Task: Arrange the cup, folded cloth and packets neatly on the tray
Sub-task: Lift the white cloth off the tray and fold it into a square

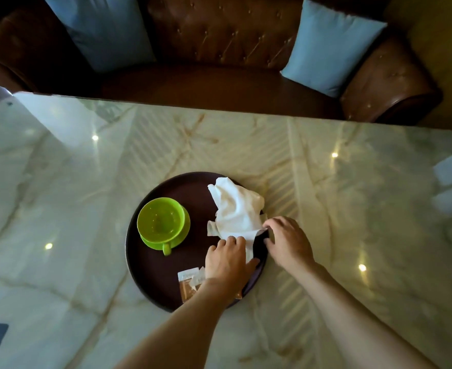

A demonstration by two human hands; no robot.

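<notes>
The near edge of the white cloth (236, 211) is pinched by the left hand (226, 262), fingers curled on the fabric just right of frame centre. At the cloth's right corner the right hand (286, 239) is curled over the tray's rim; whether fabric is gripped there cannot be told. The cloth is rumpled on the right of the round dark tray (150, 278). Being soft and light, it is best taken by its corners. The green cup (161, 222) is seen left, the packets (190, 284) below.
</notes>
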